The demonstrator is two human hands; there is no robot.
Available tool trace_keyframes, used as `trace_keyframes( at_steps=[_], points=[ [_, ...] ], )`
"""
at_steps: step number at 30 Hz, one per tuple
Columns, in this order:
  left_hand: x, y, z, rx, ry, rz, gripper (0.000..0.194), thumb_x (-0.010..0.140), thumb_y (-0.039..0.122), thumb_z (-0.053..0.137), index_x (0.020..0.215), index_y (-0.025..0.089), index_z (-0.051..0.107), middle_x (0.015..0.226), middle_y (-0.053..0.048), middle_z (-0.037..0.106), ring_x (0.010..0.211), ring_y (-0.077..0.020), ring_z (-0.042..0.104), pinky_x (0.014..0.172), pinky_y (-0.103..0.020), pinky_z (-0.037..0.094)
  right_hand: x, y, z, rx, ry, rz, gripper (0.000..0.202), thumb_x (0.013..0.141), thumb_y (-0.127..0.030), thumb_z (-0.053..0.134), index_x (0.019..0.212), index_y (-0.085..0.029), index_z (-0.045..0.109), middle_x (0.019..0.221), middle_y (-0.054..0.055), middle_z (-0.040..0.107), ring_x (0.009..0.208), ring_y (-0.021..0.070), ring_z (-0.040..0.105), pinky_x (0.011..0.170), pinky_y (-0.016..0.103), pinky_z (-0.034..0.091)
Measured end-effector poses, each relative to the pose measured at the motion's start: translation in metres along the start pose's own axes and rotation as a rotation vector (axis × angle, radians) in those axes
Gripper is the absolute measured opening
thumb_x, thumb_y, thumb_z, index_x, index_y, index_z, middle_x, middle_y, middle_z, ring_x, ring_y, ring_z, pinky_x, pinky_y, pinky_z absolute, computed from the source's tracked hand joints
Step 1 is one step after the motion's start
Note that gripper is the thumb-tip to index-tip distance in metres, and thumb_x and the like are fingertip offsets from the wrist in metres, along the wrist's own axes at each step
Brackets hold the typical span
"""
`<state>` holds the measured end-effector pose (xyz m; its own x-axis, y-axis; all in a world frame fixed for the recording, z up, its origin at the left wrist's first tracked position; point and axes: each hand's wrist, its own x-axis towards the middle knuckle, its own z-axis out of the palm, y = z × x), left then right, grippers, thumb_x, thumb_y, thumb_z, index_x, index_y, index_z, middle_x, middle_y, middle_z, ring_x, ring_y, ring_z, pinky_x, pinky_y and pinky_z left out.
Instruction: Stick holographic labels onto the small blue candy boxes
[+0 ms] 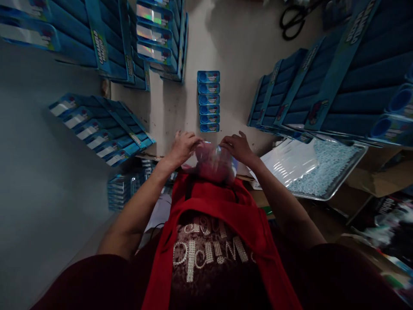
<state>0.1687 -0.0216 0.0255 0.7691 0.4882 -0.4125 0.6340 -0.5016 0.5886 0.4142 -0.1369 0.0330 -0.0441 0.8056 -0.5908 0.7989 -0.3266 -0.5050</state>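
A clear, glossy plastic sheet or bag (214, 161) is stretched between my hands at the table's front edge, over the red apron. My left hand (185, 147) pinches its upper left side. With bent fingers my right hand (237, 147) grips the upper right side. Just beyond, several small blue boxes (209, 99) with round windows lie in one column on the pale table (232, 56). The exact shape of the plastic is blurred.
Stacked blue boxes stand at the left (106, 125), upper left (158, 34) and right (335, 82). Black scissors (293, 21) lie at the back right. A metal tray (346, 183) of pale blue pieces, partly under clear plastic, sits right of my right forearm.
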Motion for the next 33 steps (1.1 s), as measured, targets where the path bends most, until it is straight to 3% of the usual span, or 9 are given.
trace_keyframes(
  at_steps=[6,9,13,15,17,20,23,29,33],
  points=[
    [0.006,-0.015,0.017,-0.084,-0.004,0.024,0.026,0.104,0.035,0.062,0.093,0.022,0.082,0.089,-0.011,0.074,0.089,-0.0265,0.063,0.089,-0.041,0.047,0.0,-0.03,0.012,-0.131,0.071,-0.164,0.031,0.111,-0.047,0.059,0.12,-0.027,0.081,0.112,0.008,0.085,0.119,0.0291,0.072,0.135,0.065,0.012],
    [0.005,-0.02,0.02,-0.165,-0.032,0.031,0.029,0.104,0.035,0.06,0.087,0.021,0.078,0.085,-0.008,0.073,0.085,-0.0239,0.063,0.083,-0.037,0.047,0.005,-0.044,0.022,-0.222,0.04,-0.17,0.032,0.113,-0.038,0.056,0.107,-0.023,0.083,0.105,0.009,0.086,0.109,0.0275,0.075,0.136,0.062,0.015],
    [-0.001,-0.024,0.013,-0.306,-0.087,-0.031,0.028,0.104,0.033,0.059,0.084,0.021,0.073,0.082,-0.006,0.071,0.083,-0.0216,0.065,0.078,-0.033,0.049,0.006,-0.044,0.025,-0.187,0.0,-0.176,0.028,0.112,-0.036,0.058,0.119,-0.023,0.082,0.112,0.011,0.086,0.108,0.0269,0.076,0.131,0.056,0.026],
    [-0.005,-0.021,0.007,-0.32,-0.09,-0.05,0.025,0.104,0.034,0.062,0.088,0.02,0.074,0.086,-0.006,0.073,0.087,-0.0221,0.067,0.084,-0.034,0.051,0.004,-0.041,0.022,-0.149,-0.038,-0.216,0.025,0.109,-0.034,0.061,0.119,-0.022,0.082,0.112,0.011,0.086,0.109,0.0262,0.076,0.127,0.051,0.03],
    [-0.01,-0.014,0.0,-0.274,-0.046,-0.04,0.017,0.102,0.035,0.069,0.1,0.021,0.077,0.098,-0.008,0.078,0.099,-0.0243,0.071,0.102,-0.042,0.052,0.002,-0.039,0.019,-0.099,-0.078,-0.224,0.023,0.106,-0.033,0.064,0.112,-0.021,0.082,0.108,0.011,0.086,0.106,0.0255,0.076,0.124,0.047,0.032],
    [-0.018,-0.003,-0.006,-0.155,0.064,-0.001,0.019,0.097,0.033,0.079,0.115,0.026,0.079,0.118,-0.009,0.08,0.118,-0.0289,0.071,0.129,-0.065,0.03,0.002,-0.036,0.016,0.017,-0.088,-0.174,0.025,0.108,-0.032,0.059,0.106,-0.02,0.081,0.101,0.008,0.085,0.1,0.0225,0.075,0.122,0.044,0.033],
    [-0.024,-0.002,-0.004,-0.099,0.095,-0.016,0.024,0.095,0.032,0.082,0.119,0.028,0.081,0.119,-0.009,0.08,0.12,-0.0306,0.072,0.132,-0.068,0.023,0.005,-0.031,0.016,0.107,-0.111,-0.192,0.03,0.111,-0.031,0.053,0.105,-0.022,0.081,0.099,0.004,0.085,0.1,0.0214,0.075,0.122,0.043,0.033],
    [-0.018,-0.018,0.004,-0.215,0.028,0.062,0.032,0.093,0.052,0.084,0.105,0.023,0.084,0.11,-0.011,0.079,0.109,-0.0283,0.072,0.116,-0.05,0.047,0.009,-0.026,0.014,0.102,-0.155,-0.251,0.027,0.108,-0.039,0.059,0.107,-0.023,0.08,0.104,0.006,0.086,0.102,0.0238,0.075,0.122,0.046,0.032],
    [-0.017,-0.017,0.002,-0.378,0.011,-0.006,0.026,0.096,0.047,0.081,0.097,0.021,0.083,0.101,-0.009,0.077,0.095,-0.0231,0.072,0.088,-0.036,0.054,0.01,-0.029,0.009,0.027,-0.162,-0.258,0.025,0.106,-0.03,0.057,0.105,-0.022,0.081,0.101,0.006,0.086,0.1,0.0244,0.075,0.123,0.048,0.031]
  ],
)
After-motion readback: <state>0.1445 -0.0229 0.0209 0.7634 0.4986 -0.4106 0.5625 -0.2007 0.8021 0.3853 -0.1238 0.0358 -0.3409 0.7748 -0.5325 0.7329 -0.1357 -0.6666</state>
